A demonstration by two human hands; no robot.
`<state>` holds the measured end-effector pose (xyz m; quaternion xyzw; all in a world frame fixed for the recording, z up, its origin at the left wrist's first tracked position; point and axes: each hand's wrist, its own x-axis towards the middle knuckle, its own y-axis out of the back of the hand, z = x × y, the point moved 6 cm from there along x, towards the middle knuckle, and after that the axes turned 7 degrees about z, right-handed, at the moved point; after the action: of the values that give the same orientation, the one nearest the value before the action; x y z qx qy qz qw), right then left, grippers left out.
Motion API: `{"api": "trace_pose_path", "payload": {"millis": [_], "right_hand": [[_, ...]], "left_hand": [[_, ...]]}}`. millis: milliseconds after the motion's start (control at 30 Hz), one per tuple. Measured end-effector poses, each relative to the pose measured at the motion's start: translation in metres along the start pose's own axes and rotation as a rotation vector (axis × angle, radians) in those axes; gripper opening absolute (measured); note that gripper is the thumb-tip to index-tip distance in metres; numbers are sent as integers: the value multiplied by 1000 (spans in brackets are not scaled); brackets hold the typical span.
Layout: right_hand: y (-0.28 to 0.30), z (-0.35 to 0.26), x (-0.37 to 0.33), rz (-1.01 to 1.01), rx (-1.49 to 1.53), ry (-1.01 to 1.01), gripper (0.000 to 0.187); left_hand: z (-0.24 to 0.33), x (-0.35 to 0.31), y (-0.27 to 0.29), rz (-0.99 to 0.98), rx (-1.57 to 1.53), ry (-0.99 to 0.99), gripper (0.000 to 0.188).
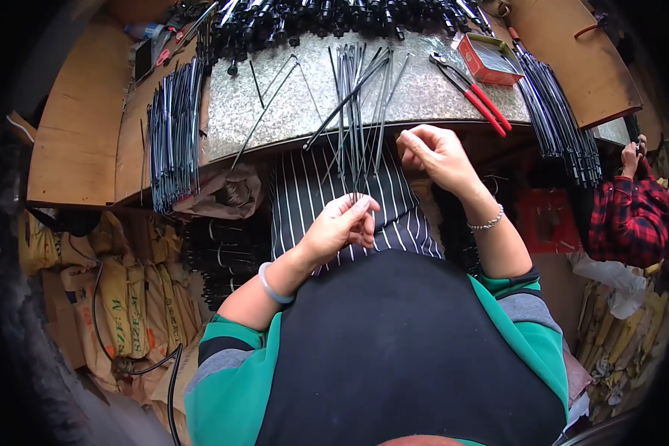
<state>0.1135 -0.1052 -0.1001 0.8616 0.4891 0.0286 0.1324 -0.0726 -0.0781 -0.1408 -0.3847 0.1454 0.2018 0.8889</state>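
Observation:
Several thin black metal rods [355,100] lie in a loose, crossing bunch over the front edge of the table, their near ends sticking out above my lap. At those near ends is my left hand [342,227], its fingers curled and its thumb and forefinger closed on the end of a rod. My right hand [437,156] is raised just off the table edge, to the right of the bunch. Its thumb and fingertips are pinched together; whatever they hold is too small to make out. A few single rods [266,111] rest on the tabletop left of the bunch.
Red-handled pliers [474,97] and a red open box [490,58] lie at the right on the table [223,89]. Dense rod stacks flank it, left [175,134] and right [561,111]. Black parts [312,18] are heaped behind. Another person's plaid sleeve [624,212] shows far right.

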Motion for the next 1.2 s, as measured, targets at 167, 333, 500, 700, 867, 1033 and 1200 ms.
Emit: {"api": "trace_pose_path", "payload": {"millis": [167, 333, 500, 700, 867, 1033, 1200], "right_hand": [[-23, 14, 4, -21, -29, -110, 29], [-22, 14, 5, 116, -145, 20, 28], [-16, -1, -5, 242, -121, 158, 27], [-33, 16, -6, 35, 45, 7, 17], [-35, 18, -12, 30, 114, -2, 15], [-23, 20, -15, 76, 184, -21, 13], [-21, 12, -17, 97, 195, 0, 14]], "left_hand": [[8, -5, 3, -42, -2, -89, 68], [28, -15, 48, 369, 303, -419, 65], [57, -13, 44, 478, 768, -336, 33], [61, -7, -7, 477, 1509, -574, 29], [47, 2, 1, 462, 1389, -501, 33], [43, -9, 0, 168, 162, -358, 29], [31, -8, 6, 228, 74, -164, 28]]}}
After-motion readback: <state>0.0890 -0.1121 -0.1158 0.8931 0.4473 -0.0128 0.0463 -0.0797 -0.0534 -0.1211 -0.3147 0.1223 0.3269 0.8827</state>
